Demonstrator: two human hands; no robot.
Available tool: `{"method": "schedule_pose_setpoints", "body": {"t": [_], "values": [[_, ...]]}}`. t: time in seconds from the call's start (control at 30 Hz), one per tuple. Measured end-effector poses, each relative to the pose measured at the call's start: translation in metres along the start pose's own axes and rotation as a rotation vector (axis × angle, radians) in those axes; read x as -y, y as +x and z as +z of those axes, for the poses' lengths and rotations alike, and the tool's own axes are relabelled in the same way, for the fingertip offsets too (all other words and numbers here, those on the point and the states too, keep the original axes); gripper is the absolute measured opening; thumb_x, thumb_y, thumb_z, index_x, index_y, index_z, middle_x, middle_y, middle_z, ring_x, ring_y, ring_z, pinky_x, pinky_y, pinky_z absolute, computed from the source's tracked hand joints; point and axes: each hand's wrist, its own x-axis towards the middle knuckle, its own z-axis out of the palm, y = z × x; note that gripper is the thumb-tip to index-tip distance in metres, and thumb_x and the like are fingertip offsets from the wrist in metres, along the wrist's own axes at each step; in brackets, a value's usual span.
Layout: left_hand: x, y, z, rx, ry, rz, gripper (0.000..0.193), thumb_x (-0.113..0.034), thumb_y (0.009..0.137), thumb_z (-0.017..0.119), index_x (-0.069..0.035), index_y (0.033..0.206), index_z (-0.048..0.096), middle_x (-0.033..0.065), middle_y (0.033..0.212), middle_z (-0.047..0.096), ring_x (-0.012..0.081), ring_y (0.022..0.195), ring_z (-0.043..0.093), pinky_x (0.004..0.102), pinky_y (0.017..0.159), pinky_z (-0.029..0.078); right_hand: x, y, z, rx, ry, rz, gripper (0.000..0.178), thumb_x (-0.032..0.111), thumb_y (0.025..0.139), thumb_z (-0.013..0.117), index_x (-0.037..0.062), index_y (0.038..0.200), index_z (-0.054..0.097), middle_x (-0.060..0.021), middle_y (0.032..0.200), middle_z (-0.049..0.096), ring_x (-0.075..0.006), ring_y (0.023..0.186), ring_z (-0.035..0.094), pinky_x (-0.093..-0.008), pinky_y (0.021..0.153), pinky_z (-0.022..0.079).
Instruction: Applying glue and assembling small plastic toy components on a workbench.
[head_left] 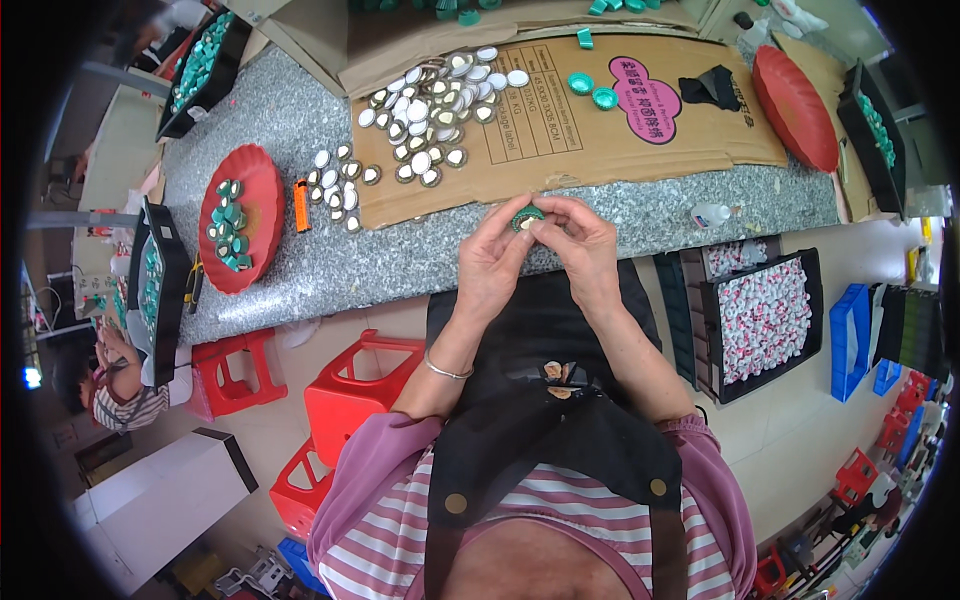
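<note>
Just past the counter's front edge, my left hand and my right hand meet with fingertips closed round one small green cap. Something pale, partly covered by my fingers, shows at the cap's lower side. Many round white discs with dark rims lie piled on a flattened cardboard sheet ahead and to the left. More of these discs are scattered on the bare stone left of the sheet. Two green caps lie apart on the cardboard.
Left on the speckled counter are a red scalloped tray holding green pieces and an orange cutter. Another red tray and a small bottle are to the right. Below stand red stools and a full black crate.
</note>
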Motion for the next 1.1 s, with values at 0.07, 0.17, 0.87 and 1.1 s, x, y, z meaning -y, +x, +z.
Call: {"method": "schedule_pose_setpoints", "body": {"t": [0.07, 0.17, 0.87, 1.1], "values": [[-0.003, -0.001, 0.002, -0.005, 0.018, 0.032, 0.036, 0.01, 0.085, 0.049, 0.004, 0.121, 0.049, 0.0092, 0.117, 0.049, 0.0156, 0.106, 0.052, 0.0249, 0.088, 0.045, 0.0, 0.001, 0.001, 0.03, -0.081, -0.083, 0.023, -0.003, 0.075, 0.065, -0.0032, 0.097, 0.062, -0.0036, 0.096, 0.054, -0.0082, 0.081, 0.052, -0.0214, 0.073, 0.047], [-0.005, -0.001, 0.006, -0.006, 0.065, 0.099, 0.036, 0.011, 0.085, 0.049, 0.004, 0.12, 0.049, 0.0099, 0.116, 0.05, 0.0153, 0.103, 0.054, 0.0247, 0.086, 0.046, -0.001, 0.002, 0.0, 0.024, -0.107, -0.079, 0.022, -0.001, 0.074, 0.066, -0.0033, 0.096, 0.062, -0.0034, 0.096, 0.055, -0.008, 0.08, 0.052, -0.0213, 0.072, 0.046], [-0.03, -0.005, -0.035, -0.159, 0.502, 0.282, 0.026, 0.003, 0.081, 0.058, -0.001, 0.107, 0.06, 0.0107, 0.106, 0.059, 0.0142, 0.095, 0.058, 0.025, 0.077, 0.049, 0.008, -0.034, -0.012, -0.017, -0.411, -0.204, 0.024, -0.004, 0.077, 0.062, -0.0013, 0.1, 0.054, -0.0083, 0.111, 0.044, -0.0118, 0.092, 0.051, -0.0238, 0.079, 0.047], [-0.149, 0.005, -0.178, -0.752, 1.014, 0.706, 0.032, 0.0, 0.08, 0.059, 0.002, 0.111, 0.057, 0.0174, 0.111, 0.058, 0.0278, 0.104, 0.056, 0.0347, 0.089, 0.043, 0.017, -0.051, -0.132, -0.69, -0.739, -0.461, 0.057, -0.004, 0.074, 0.064, -0.0012, 0.125, 0.038, -0.013, 0.121, 0.044, -0.0229, 0.111, 0.044, -0.0334, 0.098, 0.034]]}}
